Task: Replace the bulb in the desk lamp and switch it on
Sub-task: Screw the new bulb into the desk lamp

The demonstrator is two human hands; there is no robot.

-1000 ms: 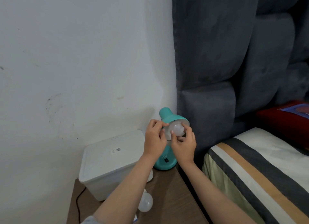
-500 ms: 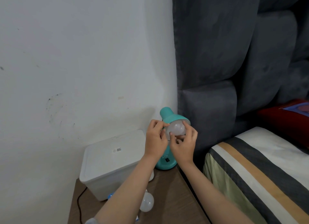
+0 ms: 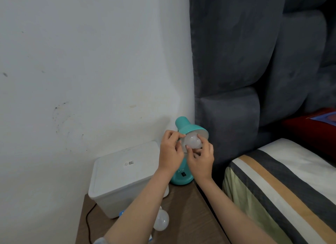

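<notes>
Both forearms reach up and forward from bottom of view, bare, converging. Left hand (image 3: 170, 151) raised, wrist straight, fingers curled, thumb and forefinger pinching lamp shade (image 3: 190, 128) rim at its left edge. Right hand (image 3: 201, 158) just beside it, nearly touching, back of hand toward camera, fingers curled up around bulb (image 3: 193, 141), thumb on its lower left, forefinger over its right side. Pale sleeve edge at left elbow.
</notes>
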